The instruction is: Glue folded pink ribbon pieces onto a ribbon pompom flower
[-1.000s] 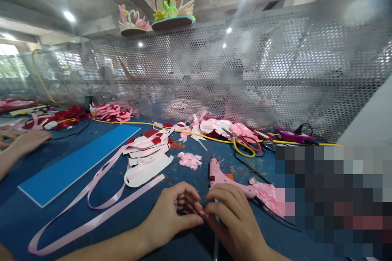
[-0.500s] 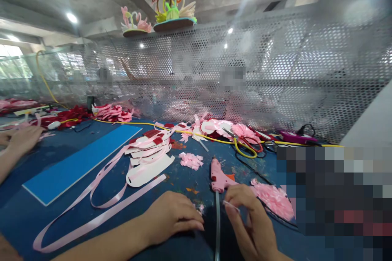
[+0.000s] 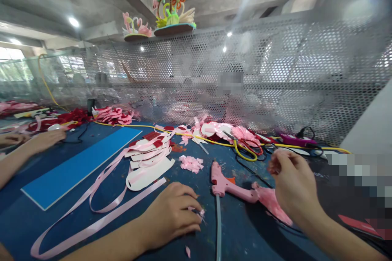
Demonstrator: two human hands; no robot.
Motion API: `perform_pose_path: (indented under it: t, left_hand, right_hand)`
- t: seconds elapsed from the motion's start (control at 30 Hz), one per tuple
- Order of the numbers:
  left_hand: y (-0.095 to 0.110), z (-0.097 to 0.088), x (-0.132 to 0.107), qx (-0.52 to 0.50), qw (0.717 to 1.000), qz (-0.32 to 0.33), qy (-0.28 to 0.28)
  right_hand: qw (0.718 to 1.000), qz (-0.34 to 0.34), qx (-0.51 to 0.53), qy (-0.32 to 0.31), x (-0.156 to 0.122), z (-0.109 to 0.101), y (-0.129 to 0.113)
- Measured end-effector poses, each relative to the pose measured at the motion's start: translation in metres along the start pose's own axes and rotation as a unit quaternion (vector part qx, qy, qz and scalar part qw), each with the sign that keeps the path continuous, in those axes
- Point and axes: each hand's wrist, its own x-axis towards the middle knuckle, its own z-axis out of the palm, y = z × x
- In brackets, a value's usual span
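My left hand (image 3: 176, 212) rests low on the blue table, fingers apart and curved over small pale pink scraps (image 3: 200, 213). My right hand (image 3: 295, 181) is raised beyond the glue gun's handle, fingertips pinched together; whatever is between them is too small to make out. Between the hands lies a pink glue gun (image 3: 234, 189), a long translucent glue stick (image 3: 218, 228) running from its back toward me. Pink ribbon petals (image 3: 272, 202) sit partly behind my right hand. A small heap of cut pink ribbon pieces (image 3: 191, 164) lies above the gun.
White cut-outs (image 3: 150, 175) and loose pink ribbon (image 3: 101, 224) lie left of centre, beside a blue board (image 3: 82, 167). Yellow-handled scissors (image 3: 245, 155) and a yellow cable (image 3: 143, 125) lie farther back before a perforated metal screen (image 3: 190, 77). A co-worker's hand (image 3: 49, 138) is at left.
My right hand has moved up and right, away from the glue gun, uncovering its handle. My left hand's fingers have spread over the scraps. The co-worker's hand has shifted right.
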Motion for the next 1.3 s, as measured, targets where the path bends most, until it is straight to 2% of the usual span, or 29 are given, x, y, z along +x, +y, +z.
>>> perform_pose_path:
  t: [0.13,0.23,0.3,0.37,0.4,0.43,0.5,0.57,0.7,0.83,0.93,1.03,1.1,1.13,1.2,1.23,1.3]
  left_hand:
    - [0.0,-0.004,-0.002,-0.075,0.994,-0.07,0.043]
    - [0.001,-0.004,-0.002,-0.127,0.981,-0.121,0.078]
    - [0.003,-0.002,-0.001,-0.182,0.962,-0.175,0.103]
    - [0.006,0.002,0.001,-0.273,0.925,-0.234,0.124]
    - [0.009,0.004,0.001,-0.333,0.899,-0.252,0.131]
    - [0.012,0.006,0.001,-0.396,0.87,-0.261,0.134]
    - [0.018,0.01,0.0,-0.503,0.814,-0.256,0.136]
    - [0.023,0.013,0.0,-0.562,0.781,-0.237,0.136]
    - [0.03,0.014,0.002,-0.606,0.757,-0.209,0.126]
    - [0.029,0.016,0.002,-0.642,0.723,-0.223,0.125]
    - [0.027,0.019,0.001,-0.649,0.714,-0.236,0.118]
    - [0.026,0.019,0.001,-0.63,0.724,-0.253,0.124]
    - [0.023,0.017,0.002,-0.602,0.737,-0.271,0.145]
    - [0.02,0.016,0.004,-0.584,0.744,-0.286,0.156]
    - [0.011,0.014,0.006,-0.548,0.753,-0.322,0.173]
    - [0.005,0.013,0.006,-0.53,0.757,-0.337,0.181]
    - [-0.008,0.012,0.006,-0.496,0.767,-0.353,0.2]
  right_hand:
    - [0.999,0.038,0.022,0.015,0.018,-0.006,-0.001]
    - [0.999,0.048,0.023,-0.007,0.014,-0.005,-0.004]
    - [0.997,0.053,0.01,-0.051,-0.005,0.0,-0.004]
    - [0.991,0.062,-0.015,-0.119,-0.033,0.006,-0.003]
    - [0.984,0.065,-0.029,-0.166,-0.048,0.008,-0.001]
    - [0.966,0.045,-0.056,-0.248,-0.063,0.01,0.0]
    - [0.919,0.008,-0.092,-0.383,-0.088,0.011,0.004]
    - [0.889,-0.009,-0.105,-0.446,-0.103,0.009,0.008]
    - [0.863,0.026,-0.093,-0.496,-0.112,0.005,0.013]
    - [0.845,0.088,-0.035,-0.526,-0.114,0.004,0.019]
    - [0.838,0.084,-0.025,-0.538,-0.116,0.005,0.019]
    - [0.839,0.016,-0.094,-0.536,-0.107,0.007,0.016]
    - [0.838,-0.098,-0.202,-0.497,-0.091,0.007,0.016]
    - [0.826,-0.176,-0.265,-0.466,-0.081,0.007,0.019]
    - [0.783,-0.322,-0.361,-0.391,-0.062,0.004,0.029]
    - [0.749,-0.372,-0.407,-0.368,-0.053,0.002,0.036]
    - [0.688,-0.404,-0.5,-0.336,-0.042,0.0,0.049]
